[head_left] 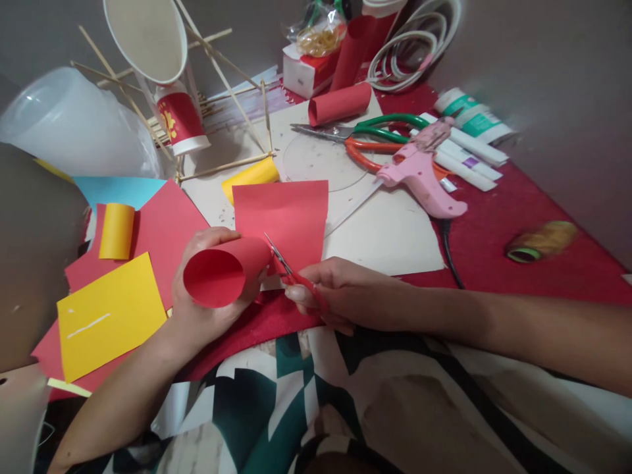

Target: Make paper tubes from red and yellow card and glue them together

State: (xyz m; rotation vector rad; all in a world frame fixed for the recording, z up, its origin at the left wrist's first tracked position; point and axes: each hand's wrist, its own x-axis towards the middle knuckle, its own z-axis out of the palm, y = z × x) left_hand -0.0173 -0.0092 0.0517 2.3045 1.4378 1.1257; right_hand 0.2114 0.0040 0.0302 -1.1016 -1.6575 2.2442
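My left hand (pixel 197 322) is wrapped round a red paper tube (pixel 257 257), its open end turned towards me. In my right hand (pixel 345 296) is a small pair of scissors (pixel 309 288) with red handles. The scissor blades point up and left beside the tube's far end; whether they touch the paper I cannot tell. Just behind the tube a red paper sheet (pixel 281 210) lies over the white board (pixel 395 243). A yellow paper tube (pixel 254 176) rests at that sheet's back edge.
On the right are a pink glue gun (pixel 424 174), large scissors (pixel 380 135) with green and orange handles, and a thread spool (pixel 543 242). A stick frame (pixel 222 168) with a paper cup (pixel 182 118) stands at the back left. Yellow card (pixel 113 316) lies left.
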